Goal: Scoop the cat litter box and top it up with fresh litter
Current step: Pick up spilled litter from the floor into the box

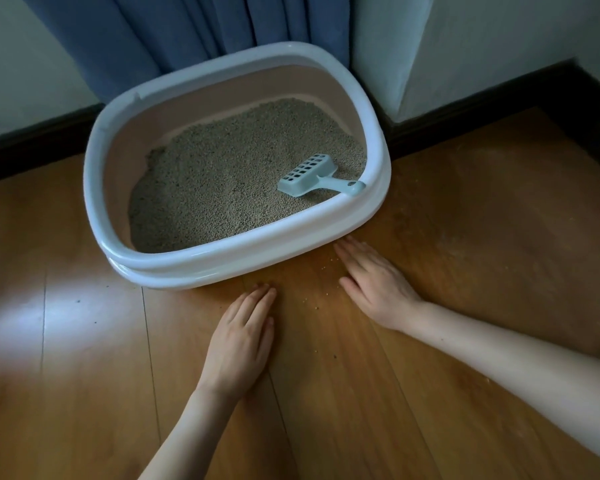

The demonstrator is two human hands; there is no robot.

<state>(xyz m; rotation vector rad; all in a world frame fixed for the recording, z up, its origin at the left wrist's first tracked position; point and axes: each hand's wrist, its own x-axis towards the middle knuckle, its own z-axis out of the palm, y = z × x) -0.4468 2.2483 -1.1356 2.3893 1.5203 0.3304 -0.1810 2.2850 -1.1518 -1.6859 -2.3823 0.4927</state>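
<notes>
A litter box [94, 174] with a pale blue-white rim and pink inner wall stands on the wooden floor against a corner. Grey-beige litter [222, 181] covers its bottom. A light blue slotted scoop [310, 176] lies face down on the litter at the right, its handle resting against the box's near right rim. My left hand [239, 337] lies flat on the floor, palm down, just in front of the box. My right hand [374, 282] lies flat on the floor too, fingertips close to the box's front right edge. Neither hand holds anything.
Several stray litter grains [321, 292] are scattered on the floor between my hands. A blue curtain [201, 36] hangs behind the box. Dark skirting [482, 102] and white walls close off the back and right. Open wooden floor [84, 375] stretches to the left and front.
</notes>
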